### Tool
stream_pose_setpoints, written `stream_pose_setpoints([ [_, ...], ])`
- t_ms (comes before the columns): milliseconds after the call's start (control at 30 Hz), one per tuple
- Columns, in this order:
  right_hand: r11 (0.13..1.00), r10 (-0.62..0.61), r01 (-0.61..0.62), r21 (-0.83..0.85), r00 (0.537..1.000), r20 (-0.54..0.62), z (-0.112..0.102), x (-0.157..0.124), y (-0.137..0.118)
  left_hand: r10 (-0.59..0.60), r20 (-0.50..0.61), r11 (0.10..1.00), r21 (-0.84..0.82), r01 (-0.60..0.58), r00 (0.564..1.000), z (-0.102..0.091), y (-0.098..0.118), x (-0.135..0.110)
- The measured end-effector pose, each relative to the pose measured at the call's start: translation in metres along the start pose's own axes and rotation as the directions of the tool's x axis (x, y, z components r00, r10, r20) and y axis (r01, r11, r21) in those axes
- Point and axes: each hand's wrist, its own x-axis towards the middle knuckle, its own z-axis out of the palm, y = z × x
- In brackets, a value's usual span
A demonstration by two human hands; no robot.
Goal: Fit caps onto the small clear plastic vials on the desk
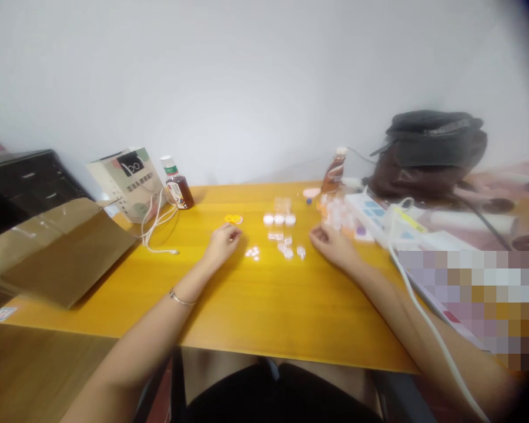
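My left hand [223, 244] is just above or on the yellow-brown table, its fingers curled closed. Anything inside them is hidden by blur. Beyond its fingertips lie small yellow discs [233, 219], and to its right a few tiny white pieces [253, 253]. My right hand [332, 244] is also closed, with fingers curled inward and their contents not visible. Between the hands stand three round white containers [279, 220] in a row, with clear cups [283, 204] behind them. Nearer to me are a small printed strip [275, 237] and several white printed cutouts [286, 251].
At left are an open brown paper bag [62, 247], a printed paper bag [130, 182], a dark drink bottle [178, 185] and a white cable [152, 229]. At right stand a brown drink bottle [334, 170], a power strip [374, 217] and a black bag [427, 153]. A white cord [417, 299] crosses my right forearm.
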Motion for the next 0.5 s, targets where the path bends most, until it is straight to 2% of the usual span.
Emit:
stream_pose_setpoints([
  [67,1.000,-0.003,0.003,-0.006,1.000,-0.004,0.000,0.000,0.000,0.002,-0.041,1.000,0.019,-0.002,0.999,-0.002,0.003,-0.001],
  [167,1.000,-0.001,0.001,-0.013,1.000,-0.003,0.000,0.000,-0.002,-0.061,-0.071,0.995,0.073,0.067,0.996,-0.006,-0.004,0.000],
  [367,1.000,0.010,-0.009,-0.013,1.000,0.005,-0.001,-0.002,-0.004,-0.106,0.176,0.986,0.146,0.080,0.979,-0.002,-0.020,-0.001],
  [500,1.000,0.013,-0.013,-0.023,1.000,0.000,-0.002,-0.002,-0.004,-0.112,0.203,0.984,0.160,0.079,0.973,0.003,-0.017,-0.002],
])
